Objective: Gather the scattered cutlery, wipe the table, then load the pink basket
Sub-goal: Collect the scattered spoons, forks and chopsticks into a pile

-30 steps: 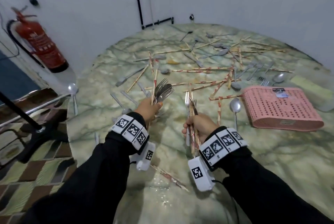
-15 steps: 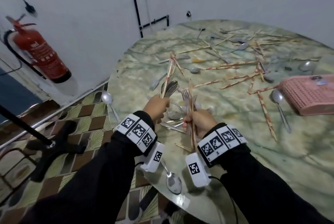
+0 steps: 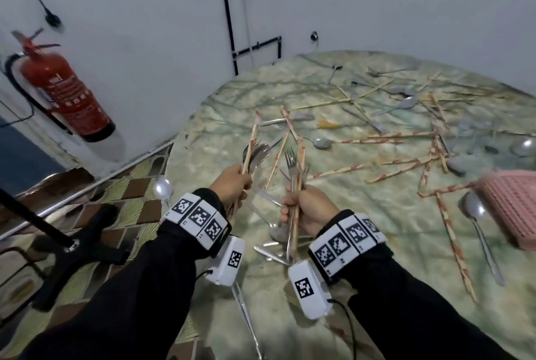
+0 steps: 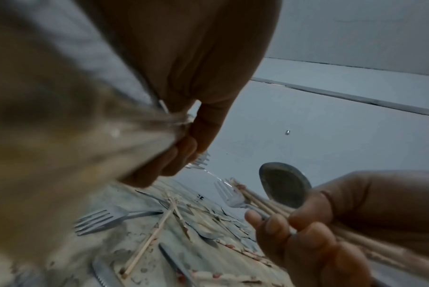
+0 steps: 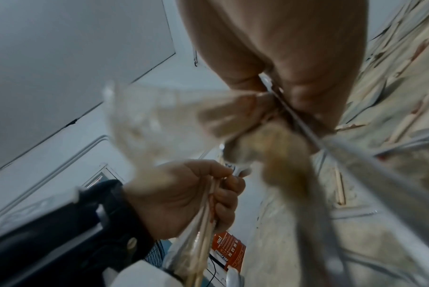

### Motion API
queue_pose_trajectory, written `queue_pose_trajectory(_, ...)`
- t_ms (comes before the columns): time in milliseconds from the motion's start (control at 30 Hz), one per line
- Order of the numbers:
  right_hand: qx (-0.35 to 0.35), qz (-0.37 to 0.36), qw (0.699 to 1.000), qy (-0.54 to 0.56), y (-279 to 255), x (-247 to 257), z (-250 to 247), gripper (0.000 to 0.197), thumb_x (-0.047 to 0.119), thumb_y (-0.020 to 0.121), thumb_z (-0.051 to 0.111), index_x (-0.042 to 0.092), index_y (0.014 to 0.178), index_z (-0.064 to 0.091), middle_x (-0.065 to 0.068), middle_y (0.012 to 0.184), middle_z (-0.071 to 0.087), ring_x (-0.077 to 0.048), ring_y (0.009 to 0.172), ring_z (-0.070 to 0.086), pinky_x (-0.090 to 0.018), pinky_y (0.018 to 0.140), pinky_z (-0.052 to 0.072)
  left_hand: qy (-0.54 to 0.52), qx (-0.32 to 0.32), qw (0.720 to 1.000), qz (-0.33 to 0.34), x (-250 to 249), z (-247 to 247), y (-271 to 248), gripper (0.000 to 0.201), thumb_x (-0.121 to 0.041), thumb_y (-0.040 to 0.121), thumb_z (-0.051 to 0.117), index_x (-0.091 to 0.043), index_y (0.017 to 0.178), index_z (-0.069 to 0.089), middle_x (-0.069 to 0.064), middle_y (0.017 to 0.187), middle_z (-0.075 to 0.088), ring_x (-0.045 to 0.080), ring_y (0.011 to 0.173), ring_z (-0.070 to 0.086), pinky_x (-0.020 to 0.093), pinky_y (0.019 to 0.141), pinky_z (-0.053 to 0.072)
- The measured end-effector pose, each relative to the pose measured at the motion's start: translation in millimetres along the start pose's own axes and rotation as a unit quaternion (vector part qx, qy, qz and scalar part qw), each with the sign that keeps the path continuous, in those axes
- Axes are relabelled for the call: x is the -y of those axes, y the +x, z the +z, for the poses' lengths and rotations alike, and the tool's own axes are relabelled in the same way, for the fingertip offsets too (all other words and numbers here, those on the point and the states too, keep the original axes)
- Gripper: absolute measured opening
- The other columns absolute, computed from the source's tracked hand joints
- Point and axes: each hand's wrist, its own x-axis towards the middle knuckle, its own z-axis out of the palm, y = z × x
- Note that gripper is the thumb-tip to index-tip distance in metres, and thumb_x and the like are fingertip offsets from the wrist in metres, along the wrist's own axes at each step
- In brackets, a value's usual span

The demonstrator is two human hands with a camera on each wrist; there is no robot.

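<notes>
Compared with a second earlier, the head view had swung left: the pink basket (image 3: 513, 211), previously whole at the right of the table (image 3: 362, 243), was cut off at the right edge, and the floor and a fire extinguisher (image 3: 65, 92) filled more of the picture. Both hands had remained raised over the near-left part of the table, close together. The left hand (image 3: 230, 187) gripped a bundle of forks (image 3: 256, 153) and chopsticks, fingers curled round it. The right hand (image 3: 309, 208) gripped a second bundle (image 3: 295, 185) of chopsticks, a fork and a spoon in the same way. Gathering was judged only partly done: many chopsticks (image 3: 374, 141) and spoons (image 3: 475, 214) lay scattered across the far and right table, wiping had not begun, and the basket lay upside down.

The table was round with a green marbled top. White walls carried black conduit; the floor was patterned tile.
</notes>
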Motion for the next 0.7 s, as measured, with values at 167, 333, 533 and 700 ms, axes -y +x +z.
queue_pose_trajectory(167, -0.009, -0.004, 1.0, 0.002, 31, 11, -3, 0.029, -0.014, 0.088, 0.028, 0.013, 0.088, 0.037, -0.008, 0.061, 0.039, -0.017, 0.048, 0.038, -0.026, 0.043, 0.037, 0.034, 0.0, 0.999, 0.003, -7, -5, 38, 0.018, 0.003, 0.087, 0.045, -0.012, 0.077, 0.046, 0.006, 0.068, 0.043, 0.017, 0.052, 0.041, 0.026, 0.046, 0.034)
queue_pose_trajectory(333, -0.027, 0.015, 0.999, 0.015, 53, 3, 0, 0.028, -0.014, 0.088, 0.03, 0.012, 0.09, 0.039, -0.01, 0.065, 0.04, -0.018, 0.05, 0.039, -0.03, 0.048, 0.036, 0.024, 0.005, 1.0, 0.008, 1, -16, 64, 0.02, 0.002, 0.088, 0.049, -0.012, 0.074, 0.047, 0.007, 0.066, 0.045, 0.017, 0.051, 0.041, 0.026, 0.046, 0.033)
queue_pose_trajectory(533, -0.065, 0.008, 0.998, 0.012, 83, 2, 18, 0.027, -0.015, 0.087, 0.033, 0.011, 0.086, 0.037, -0.01, 0.065, 0.04, -0.017, 0.047, 0.039, -0.027, 0.043, 0.039, 0.045, 0.026, 0.998, 0.02, 6, -40, 104, 0.021, 0.001, 0.089, 0.049, -0.013, 0.073, 0.048, 0.004, 0.064, 0.044, 0.017, 0.053, 0.043, 0.026, 0.048, 0.035)
queue_pose_trajectory(700, -0.105, -0.013, 0.994, 0.016, 107, 10, 56, 0.029, -0.016, 0.084, 0.031, 0.012, 0.087, 0.037, -0.009, 0.061, 0.04, -0.018, 0.043, 0.039, -0.026, 0.042, 0.038, 0.053, 0.084, 0.995, 0.024, 8, -70, 143, 0.02, -0.002, 0.092, 0.048, -0.01, 0.074, 0.048, 0.005, 0.064, 0.045, 0.017, 0.049, 0.042, 0.026, 0.049, 0.037)
